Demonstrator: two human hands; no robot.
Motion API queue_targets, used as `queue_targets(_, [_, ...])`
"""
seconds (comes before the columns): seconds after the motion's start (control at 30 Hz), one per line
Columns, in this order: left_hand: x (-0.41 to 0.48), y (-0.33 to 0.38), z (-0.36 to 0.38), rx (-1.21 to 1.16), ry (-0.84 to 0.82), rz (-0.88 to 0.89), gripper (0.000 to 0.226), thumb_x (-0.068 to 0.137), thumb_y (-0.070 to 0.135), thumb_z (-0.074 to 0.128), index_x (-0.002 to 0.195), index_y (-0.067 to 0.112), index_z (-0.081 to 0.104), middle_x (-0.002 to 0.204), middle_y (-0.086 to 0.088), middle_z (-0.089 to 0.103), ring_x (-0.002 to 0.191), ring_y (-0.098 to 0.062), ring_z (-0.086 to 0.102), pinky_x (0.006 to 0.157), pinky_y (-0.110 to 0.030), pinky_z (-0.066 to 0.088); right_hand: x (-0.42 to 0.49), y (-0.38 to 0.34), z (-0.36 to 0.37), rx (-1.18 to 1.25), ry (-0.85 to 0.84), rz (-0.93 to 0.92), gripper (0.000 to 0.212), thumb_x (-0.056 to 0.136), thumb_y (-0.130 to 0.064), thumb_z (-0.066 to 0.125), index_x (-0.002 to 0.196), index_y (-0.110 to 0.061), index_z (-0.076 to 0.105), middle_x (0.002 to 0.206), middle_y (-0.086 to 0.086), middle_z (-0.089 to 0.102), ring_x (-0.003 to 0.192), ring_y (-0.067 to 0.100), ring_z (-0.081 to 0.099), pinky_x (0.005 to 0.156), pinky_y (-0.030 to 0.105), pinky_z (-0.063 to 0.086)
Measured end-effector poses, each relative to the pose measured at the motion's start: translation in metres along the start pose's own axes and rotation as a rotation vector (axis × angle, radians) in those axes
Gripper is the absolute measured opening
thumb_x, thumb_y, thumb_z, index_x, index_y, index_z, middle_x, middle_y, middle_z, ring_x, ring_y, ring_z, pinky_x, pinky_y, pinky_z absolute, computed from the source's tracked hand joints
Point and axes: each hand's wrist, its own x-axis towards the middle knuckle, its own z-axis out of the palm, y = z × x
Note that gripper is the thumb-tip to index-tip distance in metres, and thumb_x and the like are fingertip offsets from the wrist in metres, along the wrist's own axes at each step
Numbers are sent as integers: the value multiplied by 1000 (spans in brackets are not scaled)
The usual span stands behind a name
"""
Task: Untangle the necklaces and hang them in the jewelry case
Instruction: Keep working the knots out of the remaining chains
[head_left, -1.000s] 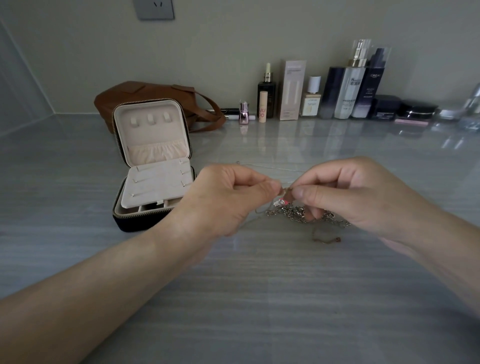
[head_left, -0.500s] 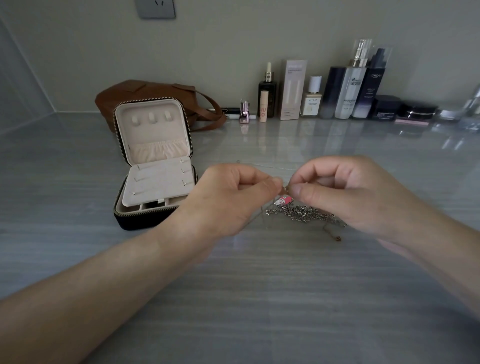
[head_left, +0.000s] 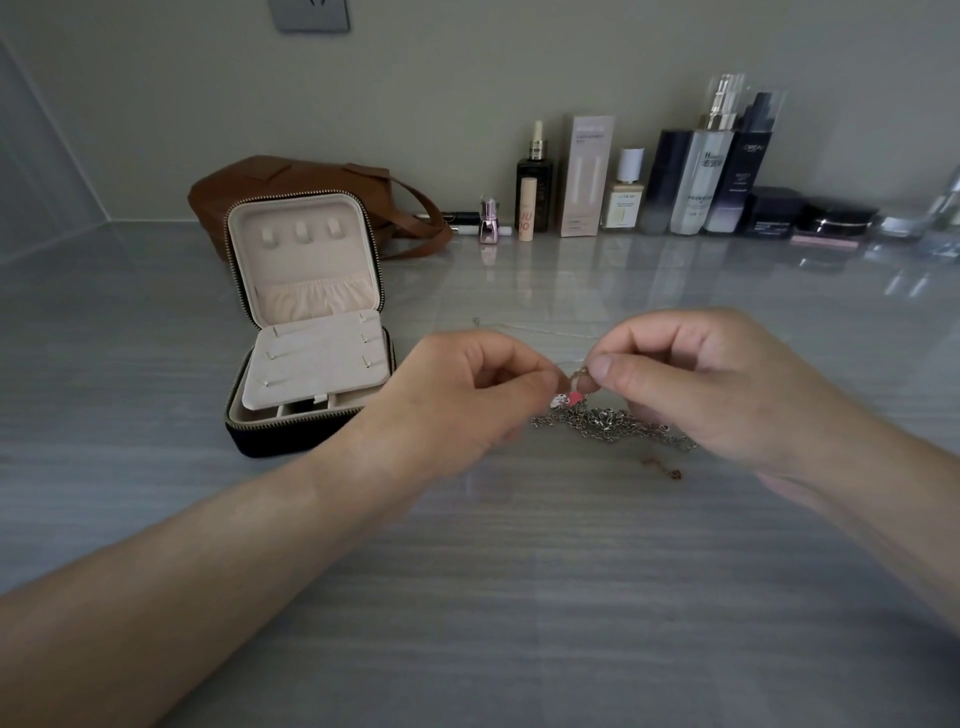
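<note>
A tangle of silver necklace chains (head_left: 613, 423) lies on the grey counter in the middle, with a small pink and white pendant (head_left: 566, 400) at its upper left. My left hand (head_left: 457, 400) and my right hand (head_left: 711, 384) meet just above it, each pinching a thin chain between thumb and forefinger. A reddish chain end with a small pendant (head_left: 670, 470) trails below the tangle. Another fine chain (head_left: 540, 330) lies stretched on the counter behind my hands. The jewelry case (head_left: 311, 332) stands open to the left, its lid upright with three hooks and nothing hanging on them.
A brown leather bag (head_left: 311, 182) lies behind the case. A row of cosmetic bottles, boxes and jars (head_left: 691, 182) lines the back wall on the right. The counter (head_left: 519, 597) stretches toward me under my forearms.
Both hands have stayed pinched together over the tangle. The chains beneath them have shifted slightly and the reddish chain end has swung a little to the right.
</note>
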Motion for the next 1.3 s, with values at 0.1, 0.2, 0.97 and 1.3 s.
queue_targets(0.1, [2,-1,-1,-5,7,-53,14,85,15,64,76,24,70,64,8,66,61,-1,56,66,-19,48,0,1,1,-17,-24,35,19,74,-36,59,74,-23,73,49,-5,45,50,10,37,51,25,29])
queue_targets(0.2, [4,-1,-1,-72,-4,-114,14,86,8,60,83,18,70,64,5,64,63,-8,55,67,-22,47,0,3,2,-21,-47,72,19,75,-37,59,76,-25,74,55,1,46,54,15,38,57,30,33])
queue_targets(0.97, [1,16,-13,-563,-199,-71,21,87,7,47,95,18,63,73,7,63,42,-3,33,38,-10,11,3,1,7,151,-154,63,14,67,-36,78,71,-24,74,83,2,73,77,12,65,72,25,49])
queue_targets(1.3, [10,7,-24,-107,-43,-50,9,84,14,64,76,18,64,68,2,58,44,-5,34,38,-12,20,5,-1,-12,445,-28,106,10,70,-24,61,71,-15,65,52,1,53,46,12,42,45,22,31])
